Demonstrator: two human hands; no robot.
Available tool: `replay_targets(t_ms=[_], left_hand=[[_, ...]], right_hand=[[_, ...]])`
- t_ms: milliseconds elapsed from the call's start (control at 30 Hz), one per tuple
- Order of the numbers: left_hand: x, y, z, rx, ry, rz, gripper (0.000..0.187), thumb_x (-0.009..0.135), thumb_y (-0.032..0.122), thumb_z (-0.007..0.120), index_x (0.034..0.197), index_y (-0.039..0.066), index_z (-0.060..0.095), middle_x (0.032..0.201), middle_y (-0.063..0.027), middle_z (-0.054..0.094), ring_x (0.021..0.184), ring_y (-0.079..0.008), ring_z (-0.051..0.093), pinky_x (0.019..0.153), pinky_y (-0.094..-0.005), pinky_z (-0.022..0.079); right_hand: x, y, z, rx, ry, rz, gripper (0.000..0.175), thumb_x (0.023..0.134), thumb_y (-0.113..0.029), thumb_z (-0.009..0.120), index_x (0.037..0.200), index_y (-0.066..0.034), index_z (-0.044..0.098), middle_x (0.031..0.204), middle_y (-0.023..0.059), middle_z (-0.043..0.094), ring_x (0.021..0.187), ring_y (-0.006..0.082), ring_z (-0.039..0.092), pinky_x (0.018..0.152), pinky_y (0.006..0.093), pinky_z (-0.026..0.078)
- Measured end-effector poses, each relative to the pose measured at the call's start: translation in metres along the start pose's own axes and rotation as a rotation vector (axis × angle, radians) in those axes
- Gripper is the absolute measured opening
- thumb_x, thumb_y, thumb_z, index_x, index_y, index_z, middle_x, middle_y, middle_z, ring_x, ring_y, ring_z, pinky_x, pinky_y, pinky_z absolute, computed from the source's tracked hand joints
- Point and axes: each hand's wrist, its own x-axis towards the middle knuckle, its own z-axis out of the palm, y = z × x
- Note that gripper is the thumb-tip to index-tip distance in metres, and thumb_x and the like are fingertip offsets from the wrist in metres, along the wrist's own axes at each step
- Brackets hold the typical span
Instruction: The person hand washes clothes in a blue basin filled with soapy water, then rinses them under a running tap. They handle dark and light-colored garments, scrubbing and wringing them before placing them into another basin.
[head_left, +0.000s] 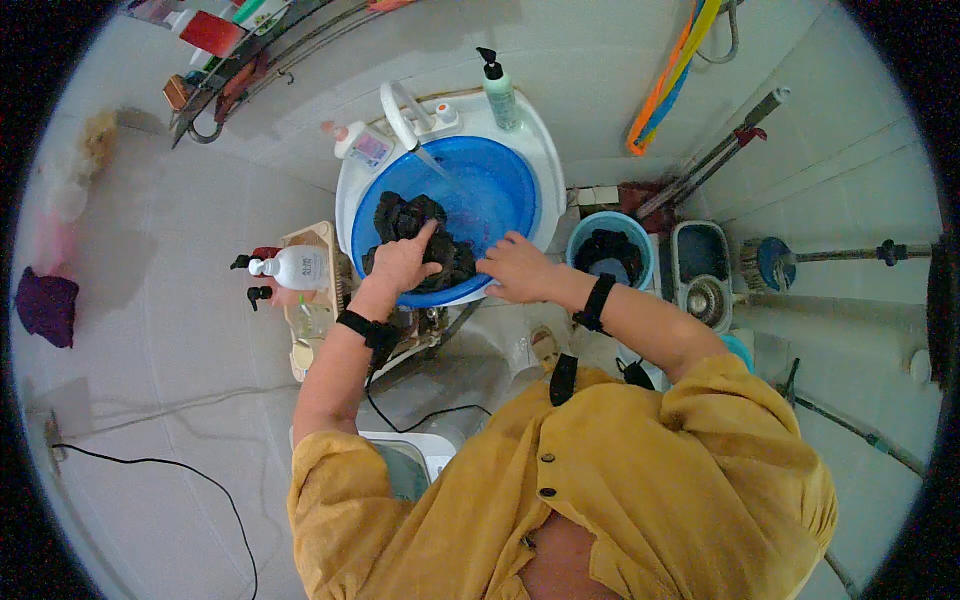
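Note:
A blue plastic basin (491, 161) sits in the white washbasin (553, 172), with a stream of water (435, 163) falling into it from a white faucet (397, 112). Wet dark cloth (409, 214) lies bunched along the basin's left and near side. My left hand (401, 262) is on this cloth, index finger stretched over it and thumb apart; the other fingers are partly hidden. At the basin's near right rim is my right hand (517, 270), fingers bent over the edge beside the cloth. Whether it grips the rim is unclear.
A pump bottle (501, 97) and a white bottle (367, 146) stand on the washbasin's back ledge. To the left, a rack (330, 244) holds several pump bottles. A light-blue bucket (611, 221) with dark cloth stands at right, near a mop bucket (701, 240). A black cable (431, 414) hangs below.

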Motion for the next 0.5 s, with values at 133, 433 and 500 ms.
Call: replay_targets(t_ms=[133,433,500], left_hand=[[0.009,0.009,0.006,0.132,-0.165,0.163,0.061,0.084,0.038,0.068,0.141,0.025,0.047,0.099,-0.0167,0.068,0.095,-0.0365,0.064,0.08,-0.0466,0.053],[0.011,0.005,0.013,0.005,-0.03,0.236,0.055,0.086,0.037,0.064,0.138,0.022,0.052,0.134,-0.0202,0.053,0.116,-0.0389,0.055,0.099,-0.0485,0.045],[0.013,0.005,0.019,-0.105,-0.249,0.213,0.055,0.087,0.035,0.063,0.138,0.02,0.052,0.141,-0.0222,0.047,0.121,-0.0402,0.052,0.103,-0.0474,0.043]], right_hand=[[0.002,-0.001,0.0,-0.05,0.015,0.001,0.034,0.08,-0.037,0.068,0.104,-0.0142,0.062,0.095,0.0084,0.063,0.1,0.0299,0.059,0.094,0.0472,0.039],[0.007,-0.009,-0.007,-0.043,-0.107,0.076,0.038,0.081,-0.037,0.068,0.109,-0.0124,0.06,0.1,0.0101,0.062,0.103,0.0304,0.058,0.101,0.0533,0.035],[0.006,-0.011,-0.007,-0.044,-0.095,0.075,0.039,0.082,-0.038,0.067,0.11,-0.0123,0.06,0.103,0.0101,0.061,0.106,0.0303,0.057,0.103,0.0544,0.033]])
